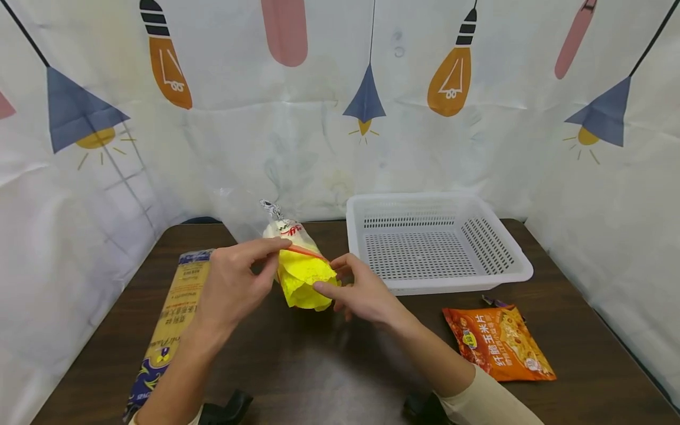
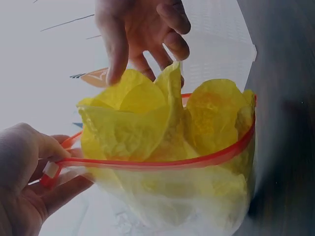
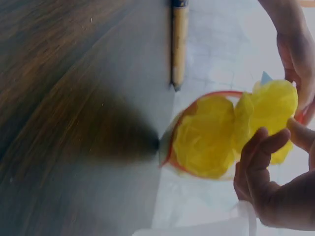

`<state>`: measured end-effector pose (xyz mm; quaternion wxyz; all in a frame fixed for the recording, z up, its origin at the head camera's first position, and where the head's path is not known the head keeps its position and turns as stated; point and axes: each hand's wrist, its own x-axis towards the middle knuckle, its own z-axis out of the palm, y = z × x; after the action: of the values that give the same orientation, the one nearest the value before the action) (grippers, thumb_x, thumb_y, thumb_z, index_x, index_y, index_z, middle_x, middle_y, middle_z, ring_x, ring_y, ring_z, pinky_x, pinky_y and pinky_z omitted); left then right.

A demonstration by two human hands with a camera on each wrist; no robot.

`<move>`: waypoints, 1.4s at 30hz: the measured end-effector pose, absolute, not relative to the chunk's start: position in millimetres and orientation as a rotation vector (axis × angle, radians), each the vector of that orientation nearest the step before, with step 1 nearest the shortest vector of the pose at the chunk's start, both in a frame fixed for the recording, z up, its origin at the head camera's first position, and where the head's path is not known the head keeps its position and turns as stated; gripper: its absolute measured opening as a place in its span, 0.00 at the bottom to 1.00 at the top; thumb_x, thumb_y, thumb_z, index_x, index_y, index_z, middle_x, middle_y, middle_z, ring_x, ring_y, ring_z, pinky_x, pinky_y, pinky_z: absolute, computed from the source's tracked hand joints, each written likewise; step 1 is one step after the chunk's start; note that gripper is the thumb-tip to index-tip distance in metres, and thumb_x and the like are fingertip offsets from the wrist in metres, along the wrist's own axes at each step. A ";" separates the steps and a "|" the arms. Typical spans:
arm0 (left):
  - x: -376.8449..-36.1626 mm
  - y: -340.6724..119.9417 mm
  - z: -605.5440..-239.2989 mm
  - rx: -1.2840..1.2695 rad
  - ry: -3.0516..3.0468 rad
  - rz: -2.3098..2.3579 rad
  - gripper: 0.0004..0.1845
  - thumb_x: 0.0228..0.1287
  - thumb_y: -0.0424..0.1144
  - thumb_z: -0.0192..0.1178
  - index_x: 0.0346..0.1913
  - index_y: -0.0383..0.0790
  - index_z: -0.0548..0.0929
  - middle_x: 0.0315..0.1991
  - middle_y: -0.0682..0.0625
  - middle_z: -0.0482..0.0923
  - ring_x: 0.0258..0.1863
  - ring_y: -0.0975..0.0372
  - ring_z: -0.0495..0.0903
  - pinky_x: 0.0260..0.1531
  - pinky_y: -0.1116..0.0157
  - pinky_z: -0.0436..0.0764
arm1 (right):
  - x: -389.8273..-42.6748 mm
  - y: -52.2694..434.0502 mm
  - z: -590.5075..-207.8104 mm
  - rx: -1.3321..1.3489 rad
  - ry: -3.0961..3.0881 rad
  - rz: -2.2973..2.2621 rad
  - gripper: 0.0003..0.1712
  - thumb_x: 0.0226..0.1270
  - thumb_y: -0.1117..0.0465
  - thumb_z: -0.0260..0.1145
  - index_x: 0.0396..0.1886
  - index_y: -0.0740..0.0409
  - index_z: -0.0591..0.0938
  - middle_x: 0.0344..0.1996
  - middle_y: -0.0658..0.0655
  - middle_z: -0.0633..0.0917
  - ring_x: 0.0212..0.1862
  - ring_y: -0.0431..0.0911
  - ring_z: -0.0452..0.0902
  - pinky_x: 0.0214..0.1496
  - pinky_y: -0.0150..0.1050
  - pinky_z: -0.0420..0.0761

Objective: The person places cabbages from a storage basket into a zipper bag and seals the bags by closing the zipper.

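My left hand [image 1: 234, 283] pinches the red zip strip [image 2: 162, 163]; right hand [image 1: 361, 292] hovers loose-fingered beside the bag [image 1: 303, 274]. Light, crinkly, crushable, I reckon — best held by the rim.

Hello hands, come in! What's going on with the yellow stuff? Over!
Left hand pinches the bag's red zip strip. Right hand open, fingers at yellow paper in the clear bag. White basket beside, apart.
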<state>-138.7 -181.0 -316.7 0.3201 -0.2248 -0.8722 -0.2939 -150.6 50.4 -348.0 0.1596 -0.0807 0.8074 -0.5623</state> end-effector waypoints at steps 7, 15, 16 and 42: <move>-137.0 -180.3 -313.7 -0.520 -2.248 -0.868 0.14 0.63 0.25 0.70 0.49 0.40 0.92 0.45 0.47 0.92 0.39 0.56 0.92 0.40 0.72 0.87 | -148.3 64.2 -347.0 -0.388 2.249 -1.606 0.24 0.64 0.64 0.76 0.54 0.66 0.76 0.42 0.61 0.84 0.30 0.55 0.88 0.36 0.50 0.90; -132.8 -178.5 -308.4 -0.453 -2.158 -0.958 0.13 0.64 0.26 0.68 0.49 0.40 0.93 0.45 0.45 0.92 0.38 0.53 0.92 0.40 0.88 0.76 | -140.0 64.2 -356.5 -0.570 2.433 -1.194 0.23 0.67 0.60 0.74 0.58 0.59 0.78 0.46 0.57 0.90 0.44 0.50 0.90 0.46 0.44 0.87; -132.1 -178.4 -307.6 -0.447 -2.141 -0.972 0.12 0.65 0.26 0.68 0.48 0.40 0.93 0.44 0.45 0.92 0.37 0.53 0.92 0.39 0.87 0.76 | -139.6 63.2 -358.0 -0.566 2.431 -1.176 0.24 0.67 0.59 0.74 0.58 0.58 0.77 0.48 0.58 0.89 0.46 0.50 0.89 0.48 0.45 0.88; -129.4 -190.1 -291.1 -0.288 -1.890 -1.091 0.08 0.65 0.32 0.69 0.42 0.45 0.95 0.35 0.44 0.92 0.32 0.81 0.85 0.34 0.82 0.81 | -141.5 58.9 -349.9 -0.356 1.972 -2.048 0.21 0.64 0.71 0.70 0.54 0.66 0.75 0.41 0.61 0.85 0.40 0.54 0.87 0.55 0.51 0.88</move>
<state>-129.4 -190.1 -291.1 0.4532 -0.1165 -0.7654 -0.4417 -141.5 58.9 -349.9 0.1378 -0.1231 0.6817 -0.7079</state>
